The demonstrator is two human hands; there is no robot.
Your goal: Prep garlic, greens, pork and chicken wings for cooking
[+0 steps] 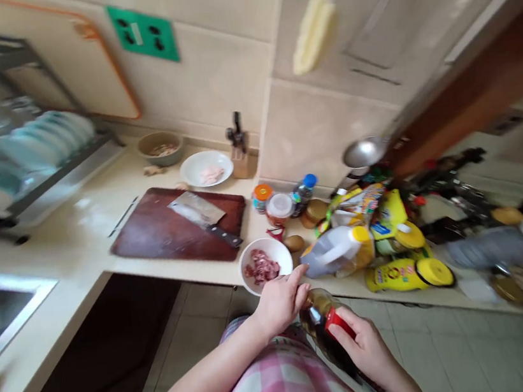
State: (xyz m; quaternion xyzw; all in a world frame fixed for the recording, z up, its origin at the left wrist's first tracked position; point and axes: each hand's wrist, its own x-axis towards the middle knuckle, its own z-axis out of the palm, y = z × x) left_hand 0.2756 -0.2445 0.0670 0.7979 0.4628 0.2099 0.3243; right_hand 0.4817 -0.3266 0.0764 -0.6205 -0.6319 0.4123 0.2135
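My left hand [280, 301] gripping a dark sauce bottle [321, 323], my right hand [366, 350] closed around its red cap [340, 323], white bowl [263, 248] of chopped meat [261, 267] just beyond.

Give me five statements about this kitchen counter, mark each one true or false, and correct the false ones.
1. The right hand grips the red cap of a bottle of dark liquid. True.
2. A cleaver lies on the wooden cutting board. True.
3. The white bowl holds green vegetables. False: it holds chopped raw meat.
4. The knife block stands at the sink. False: it stands against the tiled wall, beside a white plate.
5. The left hand holds the cleaver. False: it is at the bottle, next to the bowl.
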